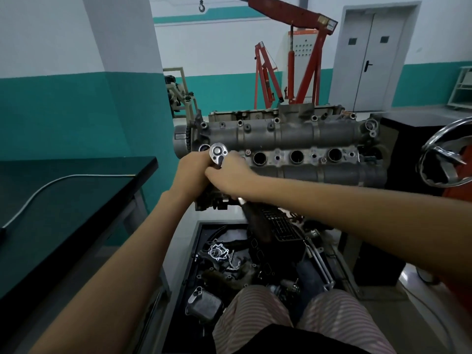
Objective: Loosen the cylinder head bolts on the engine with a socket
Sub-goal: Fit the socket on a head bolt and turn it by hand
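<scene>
Room: workshop, white walls over a teal band, grey double door [371, 57] at back right.
Table [63, 200]: dark top at left, a grey cable lying across it.
Left hand [192, 172]: fingers wrapped around the ratchet [218, 153] below its head.
Right hand [229, 176]: fingers closed on the ratchet handle, touching the left hand.
Engine [293, 146]: centre, ratchet at its left end; socket hidden.
Hoist [293, 54]: red, behind the engine.
Tray [204, 251]: below, full of parts.

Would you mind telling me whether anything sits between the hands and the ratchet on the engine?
Nothing visible does. The left hand and right hand are both already closed around the ratchet, whose head stands at the left end of the cylinder head.
</scene>
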